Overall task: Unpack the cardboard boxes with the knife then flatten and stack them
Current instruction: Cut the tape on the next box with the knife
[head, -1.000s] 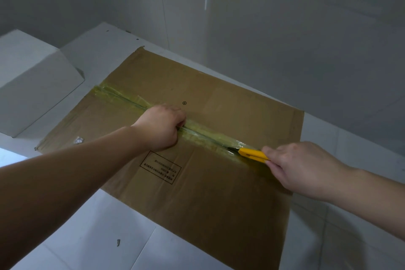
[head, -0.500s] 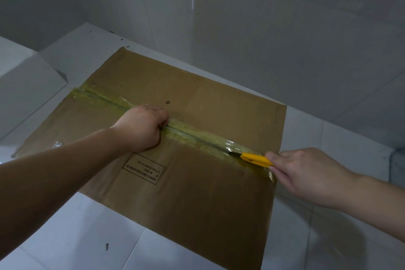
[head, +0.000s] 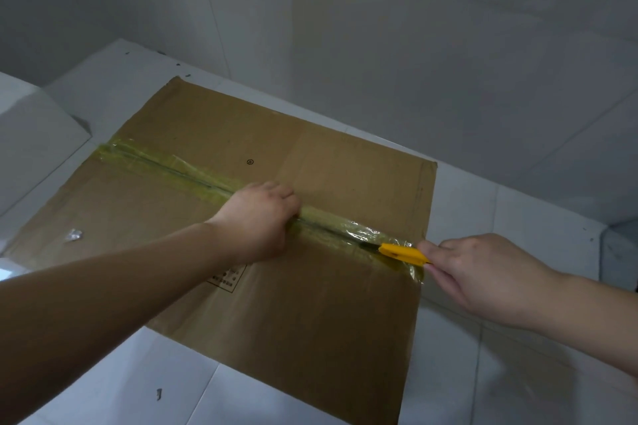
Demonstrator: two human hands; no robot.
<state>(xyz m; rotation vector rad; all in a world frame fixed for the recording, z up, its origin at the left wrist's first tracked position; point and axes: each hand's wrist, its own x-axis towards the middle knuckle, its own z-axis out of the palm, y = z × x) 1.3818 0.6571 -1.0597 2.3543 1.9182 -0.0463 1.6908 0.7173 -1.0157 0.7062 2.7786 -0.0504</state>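
The right hand grips a yellow plastic knife by its handle, fingers curled round it, the dark blade tip laid into the tape seam near the right edge of the cardboard box. The left hand sits as a fist on the middle of the seam, knuckles pressing down; whether anything is inside it cannot be told. The box top is matte brown corrugated board, a broad rectangle with a printed black frame of text partly under the left wrist. Glossy yellowish tape, wrinkled and crinkled, runs diagonally across it. Beneath lies a floor of smooth pale tiles; beyond rises a plain grey tiled wall.
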